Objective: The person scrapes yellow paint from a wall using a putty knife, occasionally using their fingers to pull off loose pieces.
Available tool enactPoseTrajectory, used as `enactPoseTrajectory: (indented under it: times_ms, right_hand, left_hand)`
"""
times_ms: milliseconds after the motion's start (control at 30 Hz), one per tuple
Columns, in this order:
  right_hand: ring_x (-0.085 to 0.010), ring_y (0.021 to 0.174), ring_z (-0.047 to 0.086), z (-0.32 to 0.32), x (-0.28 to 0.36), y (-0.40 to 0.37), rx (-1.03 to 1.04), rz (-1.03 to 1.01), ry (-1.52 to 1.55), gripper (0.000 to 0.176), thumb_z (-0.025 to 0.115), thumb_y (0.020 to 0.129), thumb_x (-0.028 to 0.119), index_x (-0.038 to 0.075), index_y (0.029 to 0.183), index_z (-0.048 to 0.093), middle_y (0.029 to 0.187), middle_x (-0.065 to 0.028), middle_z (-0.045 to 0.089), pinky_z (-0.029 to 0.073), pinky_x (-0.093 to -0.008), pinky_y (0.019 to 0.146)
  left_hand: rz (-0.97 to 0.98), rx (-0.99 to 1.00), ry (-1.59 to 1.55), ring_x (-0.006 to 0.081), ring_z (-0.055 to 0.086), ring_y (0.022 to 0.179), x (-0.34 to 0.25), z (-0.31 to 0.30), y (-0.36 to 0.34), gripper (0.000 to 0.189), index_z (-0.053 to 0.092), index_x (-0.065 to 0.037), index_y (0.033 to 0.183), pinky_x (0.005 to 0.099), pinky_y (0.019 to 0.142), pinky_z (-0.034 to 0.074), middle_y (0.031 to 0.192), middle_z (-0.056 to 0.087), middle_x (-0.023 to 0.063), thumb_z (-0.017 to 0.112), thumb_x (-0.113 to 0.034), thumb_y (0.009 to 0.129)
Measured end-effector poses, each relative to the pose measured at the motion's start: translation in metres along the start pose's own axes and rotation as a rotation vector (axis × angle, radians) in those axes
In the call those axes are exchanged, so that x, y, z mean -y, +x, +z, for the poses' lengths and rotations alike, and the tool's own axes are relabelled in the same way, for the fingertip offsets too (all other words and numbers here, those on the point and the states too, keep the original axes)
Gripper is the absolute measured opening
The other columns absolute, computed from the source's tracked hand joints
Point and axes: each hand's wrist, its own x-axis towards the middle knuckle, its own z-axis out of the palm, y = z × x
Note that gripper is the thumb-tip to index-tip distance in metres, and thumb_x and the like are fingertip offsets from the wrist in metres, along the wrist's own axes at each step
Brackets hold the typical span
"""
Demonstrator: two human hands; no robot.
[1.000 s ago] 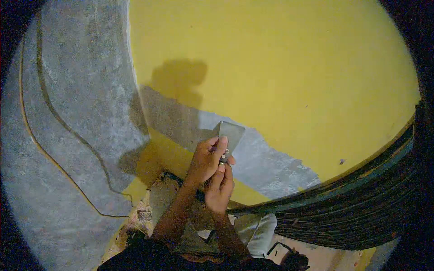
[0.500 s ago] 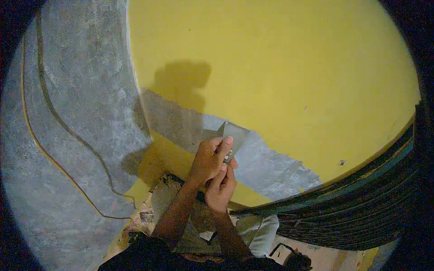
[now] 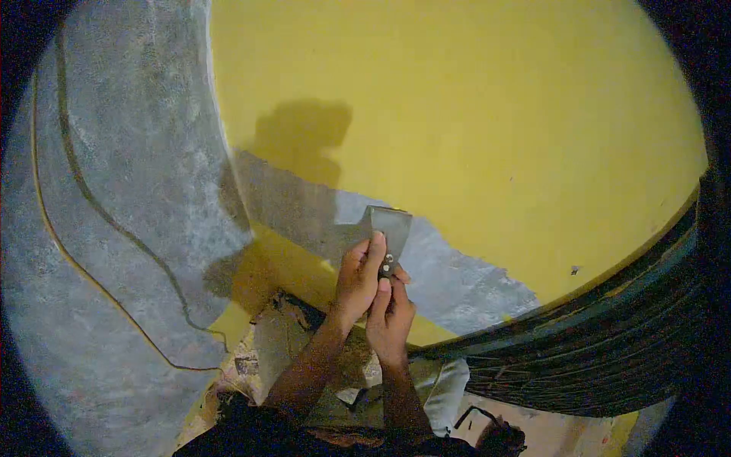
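Observation:
A flat scraper [image 3: 391,227] with a grey trapezoid blade and two rivets stands upright in front of the wall, its wide edge at the top. My left hand [image 3: 359,276] is closed on it, the thumb lying along the blade's lower left part. Just below and to the right, my right hand [image 3: 391,318] holds the scraper's lower end near the rivets. Behind the blade is a yellow wall [image 3: 472,114] with a grey bare patch [image 3: 449,278] that has a ragged upper edge.
On the left is a grey wall [image 3: 145,99] with a thin hanging cable [image 3: 99,288] and its shadow. Dark ribbed material [image 3: 579,365] curves along the lower right. Crumpled grey cloth [image 3: 449,385] and a black object [image 3: 499,434] lie below.
Both hands have shifted slightly to the right and the scraper has turned more upright. More of its face and both rivets now show.

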Motion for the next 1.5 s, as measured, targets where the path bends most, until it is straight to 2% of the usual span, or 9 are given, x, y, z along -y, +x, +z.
enactPoseTrajectory:
  times_ms: [300, 433, 733, 900, 1067, 1133, 1167, 1367, 1500]
  right_hand:
    - [-0.0099, 0.076, 0.054, 0.041, -0.032, -0.015, -0.261, -0.054, 0.175, 0.033, 0.039, 0.105, 0.026, -0.002, 0.108, 0.055, 0.087, -0.0056, 0.062, 0.046, -0.0264, 0.067]
    - [-0.0096, 0.079, 0.054, 0.033, -0.018, -0.009, -0.167, 0.055, 0.164, 0.032, 0.038, 0.106, 0.026, -0.002, 0.107, 0.055, 0.090, -0.0045, 0.060, 0.046, -0.0253, 0.070]
    - [-0.0069, 0.060, 0.048, 0.020, -0.011, 0.004, -0.157, -0.045, 0.099, 0.031, 0.040, 0.105, 0.025, -0.001, 0.100, 0.055, 0.070, -0.0015, 0.056, 0.039, -0.0260, 0.050]
    - [-0.0204, 0.048, 0.057, -0.006, 0.006, 0.011, -0.127, -0.144, -0.207, 0.030, 0.046, 0.102, 0.025, -0.002, 0.099, 0.059, 0.057, -0.0150, 0.055, 0.040, -0.0334, 0.046]
    - [-0.0320, 0.052, 0.061, -0.023, 0.020, 0.025, 0.085, -0.171, -0.205, 0.030, 0.047, 0.101, 0.025, -0.001, 0.102, 0.060, 0.062, -0.0205, 0.059, 0.043, -0.0369, 0.048]
    - [-0.0237, 0.055, 0.062, -0.016, 0.011, 0.012, 0.040, -0.058, -0.207, 0.028, 0.047, 0.101, 0.024, -0.001, 0.104, 0.060, 0.064, -0.0210, 0.058, 0.044, -0.0351, 0.050]
    - [-0.0117, 0.058, 0.055, -0.011, 0.002, 0.005, 0.027, -0.069, -0.137, 0.028, 0.047, 0.102, 0.023, -0.002, 0.105, 0.059, 0.063, -0.0141, 0.057, 0.042, -0.0299, 0.052]
    - [-0.0059, 0.059, 0.044, -0.007, 0.012, -0.003, -0.062, 0.012, 0.137, 0.028, 0.047, 0.102, 0.021, -0.004, 0.100, 0.059, 0.064, 0.0002, 0.052, 0.036, -0.0250, 0.051]
    - [-0.0059, 0.058, 0.043, -0.024, 0.019, 0.003, 0.035, 0.005, 0.033, 0.029, 0.048, 0.101, 0.021, -0.004, 0.095, 0.060, 0.062, -0.0005, 0.051, 0.035, -0.0258, 0.050]
  left_hand:
    - [-0.025, 0.064, 0.335, 0.0124, 0.063, 0.056, -0.007, -0.008, 0.005, 0.045, 0.060, -0.004, 0.086, 0.0258, 0.049, 0.045, 0.066, 0.067, 0.0089, 0.047, -0.045, 0.100]
    - [0.029, 0.107, 0.376, 0.0119, 0.062, 0.054, -0.013, -0.010, 0.009, 0.048, 0.060, -0.004, 0.081, 0.0267, 0.048, 0.045, 0.065, 0.067, 0.0093, 0.048, -0.046, 0.100]
    - [0.102, 0.096, 0.306, 0.0130, 0.061, 0.052, -0.009, -0.002, 0.016, 0.050, 0.057, -0.004, 0.075, 0.0270, 0.049, 0.045, 0.063, 0.066, 0.0093, 0.047, -0.046, 0.100]
    - [0.088, 0.083, 0.096, 0.0164, 0.062, 0.053, 0.000, 0.007, 0.013, 0.051, 0.056, -0.003, 0.075, 0.0270, 0.051, 0.047, 0.063, 0.065, 0.0101, 0.045, -0.046, 0.101]
    - [0.098, -0.112, -0.098, 0.0194, 0.064, 0.060, 0.004, 0.010, 0.006, 0.051, 0.056, -0.004, 0.080, 0.0283, 0.057, 0.050, 0.066, 0.065, 0.0099, 0.041, -0.048, 0.102]
    - [0.062, -0.071, -0.044, 0.0187, 0.064, 0.060, 0.012, 0.000, 0.005, 0.052, 0.056, -0.004, 0.080, 0.0288, 0.058, 0.050, 0.066, 0.065, 0.0096, 0.041, -0.049, 0.102]
    - [0.008, -0.032, 0.013, 0.0180, 0.064, 0.060, 0.015, -0.004, 0.004, 0.052, 0.056, -0.004, 0.081, 0.0294, 0.058, 0.050, 0.067, 0.065, 0.0093, 0.041, -0.050, 0.101]
    - [0.101, -0.122, 0.194, 0.0151, 0.063, 0.063, -0.005, 0.007, -0.011, 0.046, 0.057, -0.005, 0.087, 0.0290, 0.059, 0.050, 0.070, 0.066, 0.0089, 0.047, -0.047, 0.100]
    - [-0.033, -0.026, 0.014, 0.0148, 0.063, 0.064, 0.003, 0.006, -0.005, 0.041, 0.059, -0.005, 0.089, 0.0285, 0.061, 0.051, 0.071, 0.066, 0.0085, 0.051, -0.044, 0.099]
